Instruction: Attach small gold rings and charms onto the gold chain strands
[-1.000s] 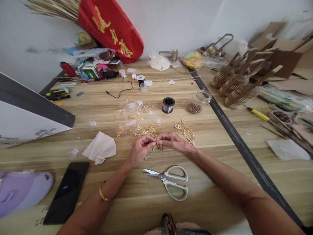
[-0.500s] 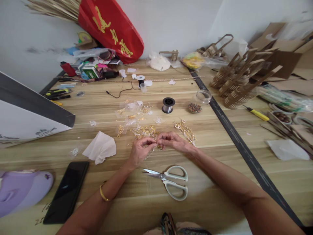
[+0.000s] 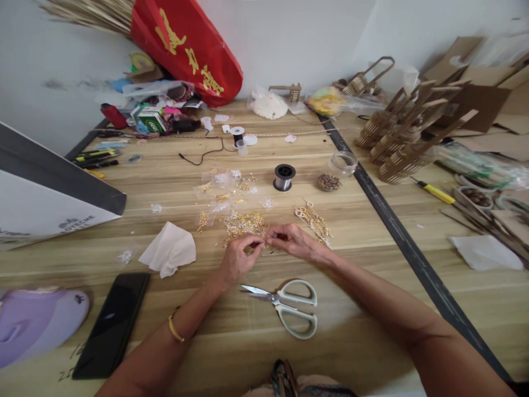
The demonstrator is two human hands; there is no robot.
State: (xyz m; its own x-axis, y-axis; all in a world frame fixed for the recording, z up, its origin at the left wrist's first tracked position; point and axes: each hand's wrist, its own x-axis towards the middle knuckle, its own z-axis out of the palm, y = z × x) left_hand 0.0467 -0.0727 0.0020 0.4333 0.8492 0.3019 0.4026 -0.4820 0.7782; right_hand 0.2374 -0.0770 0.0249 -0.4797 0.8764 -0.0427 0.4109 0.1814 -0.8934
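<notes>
My left hand (image 3: 243,255) is closed in a pinch, thumb and forefinger together, over the near edge of a pile of gold and silver beads (image 3: 243,223). Right beside it, my right hand (image 3: 291,240) pinches too, its fingertips almost touching the left ones. Whatever sits between the fingertips is too small to make out. Several finished-looking beaded strands (image 3: 313,221) in gold and silver lie just beyond my right hand. Scissors (image 3: 273,299) with pale handles rest slightly open on the table, nearer to me than both hands.
A wire spool (image 3: 283,177) and a jar of coloured beads (image 3: 329,181) stand behind the pile. To the left lie a white cloth (image 3: 169,250), a black phone (image 3: 111,325) and a purple object (image 3: 43,325). Small woven baskets (image 3: 397,140) and a yellow-handled cutter (image 3: 438,193) are at the right.
My left hand has turned and shifted slightly, its fingers more curled. The short silver beaded strand that hung below the fingertips no longer shows. My right hand has barely moved.
</notes>
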